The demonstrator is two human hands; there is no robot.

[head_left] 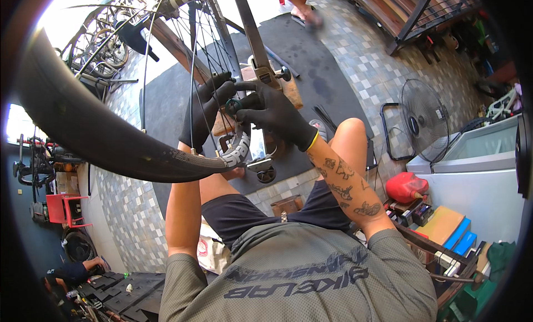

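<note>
Both my hands wear black gloves and meet in front of me at a raised bicycle wheel, whose black tire (pixel 111 133) sweeps in from the left. My left hand (pixel 202 111) is behind the thin spokes and cables, fingers curled; what it grips is hidden. From the other side my right hand (pixel 275 113) has its thumb and forefinger closed around a small teal round part (pixel 234 105). Just below is the wheel's rim (pixel 237 148) with pale lettering. A dark upright bar (pixel 251 30) with a metal clamp (pixel 265 73) rises beyond my right hand.
A black mat (pixel 322 72) covers part of the tiled floor. At right are a fan (pixel 425 119), a red jerry can (pixel 404 187) and a white chest freezer (pixel 472 183). Bicycles (pixel 108 47) crowd the far left. Another person's foot (pixel 306 15) is at the top.
</note>
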